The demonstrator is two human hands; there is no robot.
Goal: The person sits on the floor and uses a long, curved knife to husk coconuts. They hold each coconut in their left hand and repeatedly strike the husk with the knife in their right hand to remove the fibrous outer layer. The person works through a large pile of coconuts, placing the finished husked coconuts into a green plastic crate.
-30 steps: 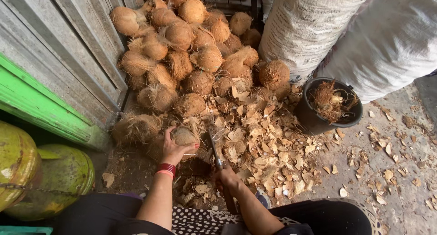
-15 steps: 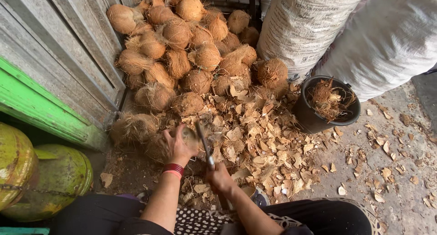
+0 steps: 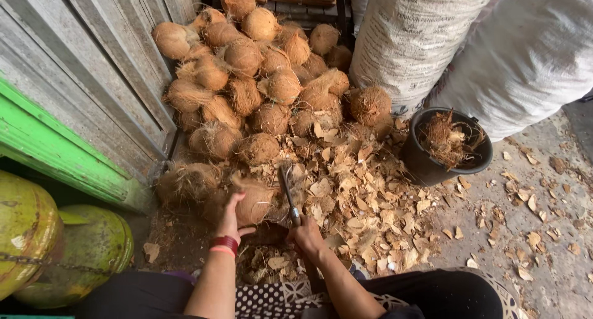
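Over husk-strewn ground [image 3: 370, 201], the blade [image 3: 287, 192] has seemingly swung leftward.

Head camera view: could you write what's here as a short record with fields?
Setting: ground beside a grey wooden wall with a green ledge
Left hand: steadies a husked coconut
Right hand: grips a knife, blade up beside that coconut
Behind: coconut pile
On ground: husk chips
Right side: black bucket holding fibre, two white sacks
Left corner: green-yellow gas cylinders
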